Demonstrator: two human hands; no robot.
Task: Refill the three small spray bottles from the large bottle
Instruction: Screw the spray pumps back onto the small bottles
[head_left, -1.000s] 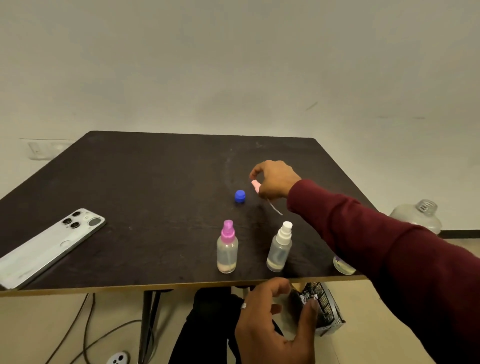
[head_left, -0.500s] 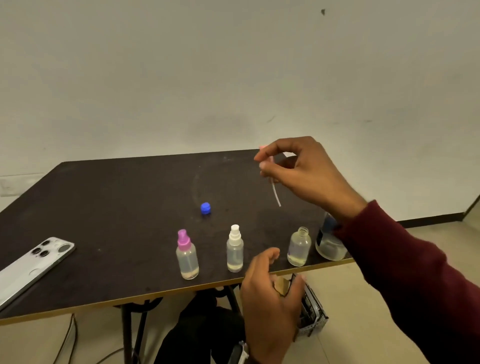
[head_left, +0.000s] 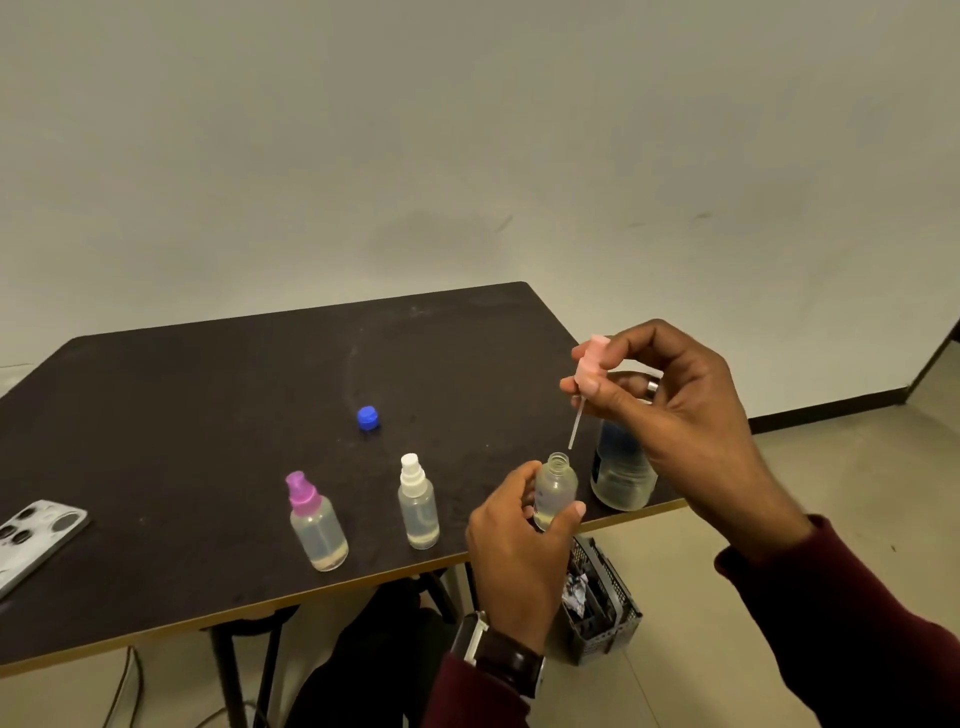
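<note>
Three small clear spray bottles stand near the front edge of the dark table (head_left: 218, 395). The one with a purple top (head_left: 315, 522) is leftmost, the one with a white top (head_left: 417, 501) is in the middle. My left hand (head_left: 519, 540) grips the third, uncapped small bottle (head_left: 555, 488). My right hand (head_left: 670, 410) pinches its pink spray head (head_left: 591, 366), whose thin tube hangs just above the open neck. The large clear bottle (head_left: 621, 475) stands behind my right hand at the table's right edge, partly hidden. Its blue cap (head_left: 368, 418) lies on the table.
A white phone (head_left: 31, 535) lies at the table's left front. A grey mesh basket (head_left: 602, 608) with scraps sits on the floor under the right front corner. Cables run on the floor below the table. A pale wall stands behind.
My right hand brought the pink spray head down and right until its tube hangs over the open bottle. My left hand rose from below the table edge and took hold of that bottle.
</note>
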